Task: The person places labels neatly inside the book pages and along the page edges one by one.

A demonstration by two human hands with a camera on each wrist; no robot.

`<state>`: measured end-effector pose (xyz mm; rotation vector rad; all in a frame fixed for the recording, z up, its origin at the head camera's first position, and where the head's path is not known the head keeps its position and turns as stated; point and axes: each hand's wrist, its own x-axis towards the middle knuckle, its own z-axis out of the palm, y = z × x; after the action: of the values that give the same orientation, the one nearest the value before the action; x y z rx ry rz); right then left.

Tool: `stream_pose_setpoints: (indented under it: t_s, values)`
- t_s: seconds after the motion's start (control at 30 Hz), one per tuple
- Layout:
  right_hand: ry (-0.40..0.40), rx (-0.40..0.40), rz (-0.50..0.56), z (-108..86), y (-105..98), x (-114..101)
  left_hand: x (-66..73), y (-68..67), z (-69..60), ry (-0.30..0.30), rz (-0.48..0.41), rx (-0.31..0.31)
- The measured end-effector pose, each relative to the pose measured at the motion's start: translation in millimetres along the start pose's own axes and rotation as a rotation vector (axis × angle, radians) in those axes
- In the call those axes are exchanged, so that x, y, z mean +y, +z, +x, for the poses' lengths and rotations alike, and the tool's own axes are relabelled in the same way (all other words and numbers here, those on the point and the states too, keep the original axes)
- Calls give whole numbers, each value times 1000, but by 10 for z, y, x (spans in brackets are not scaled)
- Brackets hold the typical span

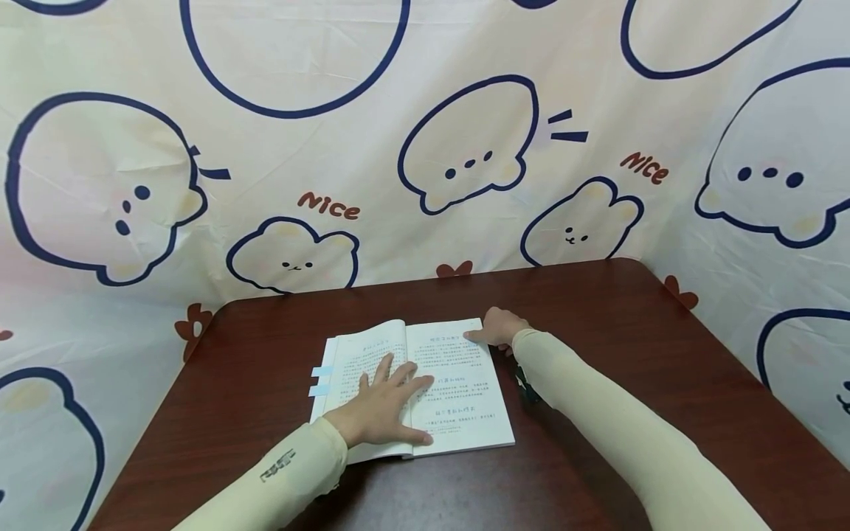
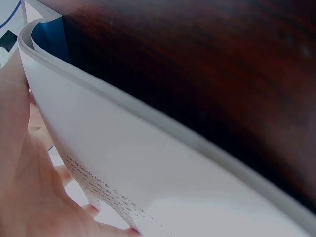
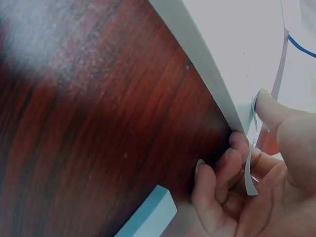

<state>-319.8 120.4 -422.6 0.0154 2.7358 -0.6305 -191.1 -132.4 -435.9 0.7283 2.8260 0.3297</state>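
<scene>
An open book [image 1: 465,439] with printed pages lies on the table. My left hand [image 1: 384,411] rests across its middle, fingers spread over both pages. At the upper right corner my right hand [image 1: 499,329] has its thumb on the page. In the right wrist view, that thumb [image 3: 274,111] pinches a narrow pale sticky tab [image 3: 250,173] at the corner, and the tab's free end curls out past the edge. The other fingers are bent beneath the corner. Light blue sticky tabs [image 1: 319,391] stick out from the book's left edge.
The dark wooden table [image 1: 571,295] has a cloth with cartoon drawings [image 1: 465,243] behind it and at its sides. A pale blue block [image 3: 153,215] lies near my right hand. Something dark green [image 1: 527,385] shows beneath the right sleeve.
</scene>
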Motion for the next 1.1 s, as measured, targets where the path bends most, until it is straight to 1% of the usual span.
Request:
stream_pose_setpoints:
  t_s: [0.13, 0.23, 0.47, 0.53, 0.7, 0.8, 0.9, 1.0, 1.1]
  values:
    - [-8, -8, 27, -6, -4, -5, 1, -8, -3, -5, -4, -6]
    - [-36, -34, 28, -15, -28, -13, 0, -15, -6, -12, -7, -11]
    - [-92, -131, 45, 49, -73, 76, -8, -13, -4, -6, -10, -14]
    - [-113, -158, 45, 38, -101, 95, -7, -10, -2, -4, -9, -16]
    - [-168, -244, 83, 33, -186, 149, 0, -17, 4, -8, -5, -22]
    - [-187, -288, 112, 44, -238, 192, 4, -23, 10, -9, -4, -24]
    - [-182, -320, 118, 57, -269, 215, 11, -27, 12, -8, -5, -26]
    - [-148, -306, 119, 57, -265, 199, 17, -31, 10, -7, -5, -28]
    - [-97, -242, 111, 49, -210, 155, 20, -33, 4, -8, -3, -29]
